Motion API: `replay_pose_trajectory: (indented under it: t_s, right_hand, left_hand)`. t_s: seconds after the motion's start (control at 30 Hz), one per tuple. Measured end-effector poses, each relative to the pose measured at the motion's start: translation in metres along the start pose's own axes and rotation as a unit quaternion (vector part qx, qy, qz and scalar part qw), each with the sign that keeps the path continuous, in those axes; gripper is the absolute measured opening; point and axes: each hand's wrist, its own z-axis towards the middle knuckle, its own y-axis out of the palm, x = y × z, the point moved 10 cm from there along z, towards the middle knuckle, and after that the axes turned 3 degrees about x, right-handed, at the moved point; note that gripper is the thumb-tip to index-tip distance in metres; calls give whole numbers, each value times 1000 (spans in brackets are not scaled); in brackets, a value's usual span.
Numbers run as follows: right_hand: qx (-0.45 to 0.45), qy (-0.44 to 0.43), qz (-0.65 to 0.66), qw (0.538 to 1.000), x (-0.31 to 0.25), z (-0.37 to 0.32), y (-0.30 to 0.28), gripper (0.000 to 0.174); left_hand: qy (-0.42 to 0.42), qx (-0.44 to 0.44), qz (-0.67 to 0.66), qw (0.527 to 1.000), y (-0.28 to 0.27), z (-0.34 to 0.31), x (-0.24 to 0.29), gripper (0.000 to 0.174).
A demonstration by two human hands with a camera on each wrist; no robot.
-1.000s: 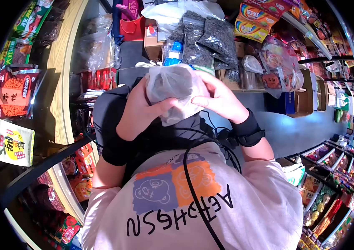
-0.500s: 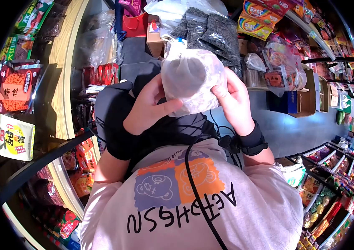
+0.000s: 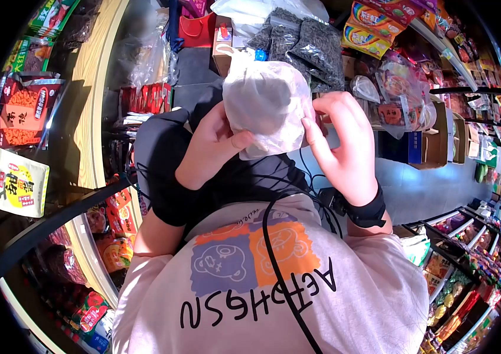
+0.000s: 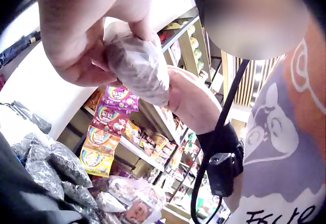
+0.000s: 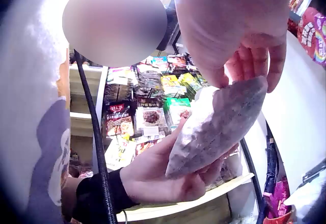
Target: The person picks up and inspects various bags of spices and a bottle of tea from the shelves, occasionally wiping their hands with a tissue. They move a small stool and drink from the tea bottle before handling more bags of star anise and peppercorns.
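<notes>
A white, thin-walled drawstring pouch point(image 3: 265, 109) is held up over the lap, a dark round shape showing through it. My left hand point(image 3: 209, 147) grips its lower left side, thumb in front and fingers behind. At the right edge, my right hand point(image 3: 348, 138) pinches the pouch between thumb and bent fingers. From the right wrist view, the pouch point(image 5: 216, 127) looks flattened and slanted, the left hand point(image 5: 158, 175) under it and the right fingertips along its upper edge. In the left wrist view, the left hand partly hides the pouch point(image 4: 140, 68).
Beyond the hands lie clear bags of dark dried goods point(image 3: 315, 50) and a red paper bag point(image 3: 197, 30). A wooden shelf edge point(image 3: 92, 112) runs along the left. An open cardboard box point(image 3: 436, 141) stands at right. A black cable point(image 3: 271, 242) crosses the shirt.
The pouch has come up and turned its broad face toward the head camera. My right hand has shifted outward to its right edge, while the left keeps its grip at the lower left.
</notes>
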Motion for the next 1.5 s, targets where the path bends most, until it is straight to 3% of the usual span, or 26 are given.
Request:
replay_pose_trajectory:
  t_s: [0.17,0.47,0.57,0.63,0.7,0.83,0.93,1.13,1.33,1.43,1.47,1.5]
  right_hand:
    - [43,-44,-17,998,-13,-4,-5,14]
    - [2,65,94,993,16,-2,5,7]
    - [1,163,214,963,43,-11,17,7]
    - [-29,239,312,919,51,-17,29,9]
    - [-59,277,401,871,53,-22,40,11]
    - [-63,312,416,852,55,-28,45,10]
    - [-58,274,348,895,55,-25,39,7]
    - [-42,256,295,919,54,-25,35,6]
    - [-78,265,381,882,59,-26,41,10]
    - [-21,252,428,868,61,-19,40,19]
    - [-43,251,438,862,64,-19,48,31]
    - [-52,283,483,827,64,-23,54,36]
  left_hand:
    - [17,-7,-21,1000,4,-2,2,66]
    - [18,5,-2,1000,5,-6,10,62]
    - [44,19,-2,999,9,-7,17,59]
    - [54,31,9,998,9,-7,20,56]
    - [-6,36,-35,999,7,-7,16,55]
    - [-46,26,-18,998,8,-8,11,51]
    - [-18,15,9,1000,16,-9,19,48]
    - [9,-11,14,1000,23,-9,23,50]
    - [-7,-9,11,1000,13,-8,16,52]
    - [-61,8,-45,997,11,-8,7,53]
    - [-58,8,-50,997,12,-8,7,55]
    - [-55,8,-56,997,12,-9,7,57]
